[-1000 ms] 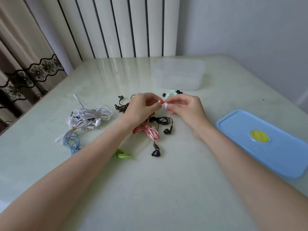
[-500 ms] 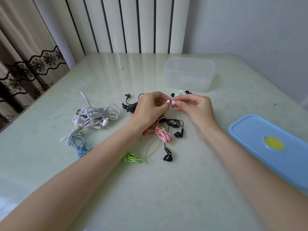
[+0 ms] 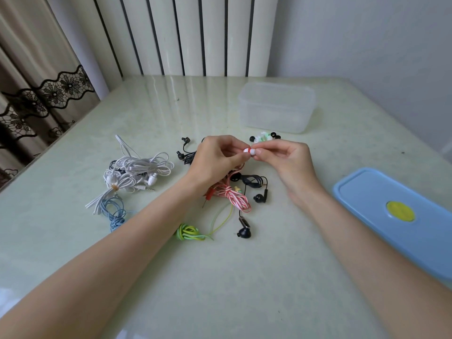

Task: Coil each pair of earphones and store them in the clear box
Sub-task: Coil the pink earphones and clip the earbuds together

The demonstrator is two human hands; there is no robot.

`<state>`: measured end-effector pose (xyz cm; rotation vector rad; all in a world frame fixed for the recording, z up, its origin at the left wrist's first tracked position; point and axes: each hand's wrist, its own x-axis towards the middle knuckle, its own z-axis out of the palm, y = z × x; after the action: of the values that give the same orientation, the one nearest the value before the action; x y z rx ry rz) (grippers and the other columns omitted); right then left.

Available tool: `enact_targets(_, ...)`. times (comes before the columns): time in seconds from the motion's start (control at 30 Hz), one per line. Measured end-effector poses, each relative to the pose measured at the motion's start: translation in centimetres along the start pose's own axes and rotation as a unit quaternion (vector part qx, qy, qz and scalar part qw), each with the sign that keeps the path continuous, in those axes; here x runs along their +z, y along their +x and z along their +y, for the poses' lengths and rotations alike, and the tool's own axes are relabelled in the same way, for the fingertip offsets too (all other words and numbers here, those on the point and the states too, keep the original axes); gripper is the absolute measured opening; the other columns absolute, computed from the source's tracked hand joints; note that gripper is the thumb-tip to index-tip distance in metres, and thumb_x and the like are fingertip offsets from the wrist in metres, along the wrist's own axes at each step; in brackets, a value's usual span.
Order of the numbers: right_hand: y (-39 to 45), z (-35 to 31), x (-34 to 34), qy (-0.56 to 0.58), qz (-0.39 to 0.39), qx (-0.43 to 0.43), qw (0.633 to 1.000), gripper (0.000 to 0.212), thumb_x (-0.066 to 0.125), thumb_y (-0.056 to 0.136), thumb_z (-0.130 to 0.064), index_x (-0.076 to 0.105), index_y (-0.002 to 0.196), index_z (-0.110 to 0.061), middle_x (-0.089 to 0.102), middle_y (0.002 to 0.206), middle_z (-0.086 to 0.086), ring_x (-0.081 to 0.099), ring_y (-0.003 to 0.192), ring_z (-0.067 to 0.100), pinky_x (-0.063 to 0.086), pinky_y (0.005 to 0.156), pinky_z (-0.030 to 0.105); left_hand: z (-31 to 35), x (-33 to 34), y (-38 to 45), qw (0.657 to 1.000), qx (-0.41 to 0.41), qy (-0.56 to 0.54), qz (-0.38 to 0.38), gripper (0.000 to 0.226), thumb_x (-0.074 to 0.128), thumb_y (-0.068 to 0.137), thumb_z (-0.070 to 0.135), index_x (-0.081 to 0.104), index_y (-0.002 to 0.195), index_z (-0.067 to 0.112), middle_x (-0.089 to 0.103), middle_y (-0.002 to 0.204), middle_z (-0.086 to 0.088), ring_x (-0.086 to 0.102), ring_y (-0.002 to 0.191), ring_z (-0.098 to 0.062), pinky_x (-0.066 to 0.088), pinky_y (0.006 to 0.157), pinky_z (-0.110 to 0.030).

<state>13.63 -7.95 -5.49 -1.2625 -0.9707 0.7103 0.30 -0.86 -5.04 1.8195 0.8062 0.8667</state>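
Observation:
My left hand (image 3: 215, 159) pinches the red and white earbud (image 3: 246, 150) of the red-striped earphones, whose cord (image 3: 232, 196) hangs in a bundle on the table. My right hand (image 3: 287, 160) pinches a white ear tip (image 3: 252, 152) against that earbud. The clear box (image 3: 276, 107) stands open and upright behind my hands. Black earphones (image 3: 254, 182) lie under my hands, another black pair (image 3: 186, 152) to the left. A green-yellow pair (image 3: 189, 232) lies near my left forearm.
A tangle of white earphones (image 3: 137, 172) and a blue coil (image 3: 115, 211) lie at the left. Loose ear tips (image 3: 265, 137) sit in front of the box. The blue lid (image 3: 396, 214) rests at the right table edge. Curtains hang behind the table.
Both hands stay together on the earbud. The camera has shifted, so the whole scene sits a little further right in the view.

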Motion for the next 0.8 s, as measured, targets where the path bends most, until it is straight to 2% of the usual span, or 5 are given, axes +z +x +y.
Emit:
enact_targets(0.07,-0.1,0.0,-0.1,0.004,0.001,0.003,1.0,0.01,0.066,0.076,0.005,0.069,0.084,0.0,0.069,0.079,0.006,0.067,0.067,0.006,0.052,0.074,0.014,0.1,0.0,-0.1,1.0,-0.01,-0.013,-0.008,0.01,0.069,0.08,0.009,0.069,0.078,0.019,0.07,0.076,-0.008,0.061,0.062,-0.011,0.053,0.068,-0.031)
enact_targets(0.23,-0.2,-0.1,-0.1,0.014,-0.011,0.001,1.0,0.012,0.061,0.08,0.006,0.067,0.09,0.004,0.067,0.08,0.008,0.065,0.068,0.004,0.052,0.068,0.015,0.5,-0.2,-0.2,0.997,-0.033,-0.059,-0.029,0.007,0.067,0.081,0.004,0.07,0.084,0.009,0.065,0.061,0.004,0.056,0.052,-0.003,0.048,0.057,-0.015)
enact_targets(0.47,-0.2,-0.2,-0.2,0.021,0.002,0.004,1.0,0.013,0.056,0.084,0.007,0.065,0.09,0.001,0.066,0.082,0.009,0.064,0.063,0.004,0.053,0.068,0.016,0.3,0.1,-0.1,0.997,-0.037,-0.063,0.001,0.004,0.068,0.081,0.01,0.068,0.081,0.013,0.065,0.072,0.0,0.058,0.061,-0.004,0.051,0.061,-0.015)
enact_targets(0.63,0.1,-0.5,-0.8,0.01,0.073,-0.02,0.997,0.015,0.052,0.086,0.006,0.065,0.086,-0.002,0.064,0.074,0.009,0.06,0.056,0.003,0.05,0.059,0.014,0.5,0.0,-0.1,0.997,-0.034,-0.064,0.006,0.011,0.068,0.081,0.009,0.066,0.09,0.014,0.061,0.068,0.001,0.053,0.052,-0.004,0.046,0.056,-0.013)
enact_targets(0.8,1.3,-1.1,-3.4,-0.109,0.132,-0.042,0.984,0.015,0.052,0.084,0.006,0.065,0.089,0.001,0.062,0.069,0.003,0.057,0.052,-0.002,0.046,0.053,0.011,0.8,-0.5,-0.2,0.998,-0.027,-0.052,-0.02,0.013,0.062,0.086,0.009,0.067,0.097,0.012,0.057,0.069,-0.001,0.048,0.048,-0.003,0.043,0.055,-0.011)
